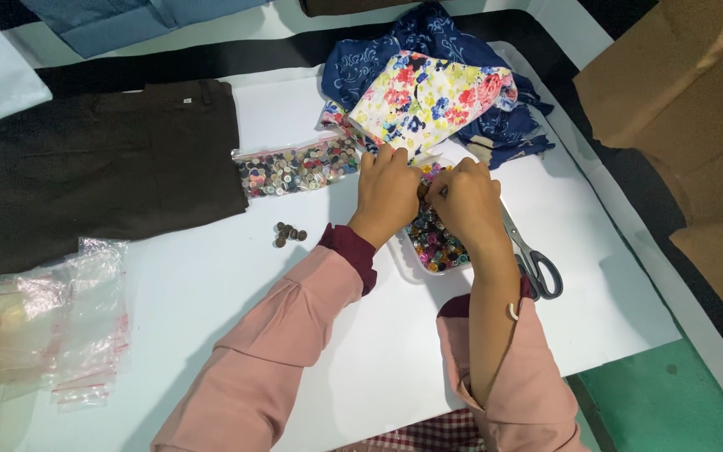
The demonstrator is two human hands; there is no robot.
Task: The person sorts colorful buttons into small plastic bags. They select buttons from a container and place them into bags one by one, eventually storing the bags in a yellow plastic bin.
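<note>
My left hand (385, 191) and my right hand (467, 201) meet over a clear bag of multicoloured buttons (435, 241) lying on the white sheet (345, 351). Fingers of both hands pinch at the bag's far end, close together; what exactly they grip is hidden by the hands. A second, longer bag of grey and brown buttons (294, 170) lies left of my left hand. A small heap of dark loose buttons (288, 234) sits near my left wrist. Grey-handled scissors (533, 261) lie just right of my right hand.
Floral fabric (428, 96) rests on blue patterned cloth (395, 50) beyond the hands. Dark brown folded trousers (102, 167) lie at left. A stack of empty clear zip bags (69, 318) sits at lower left. Brown cardboard (696, 125) stands at right.
</note>
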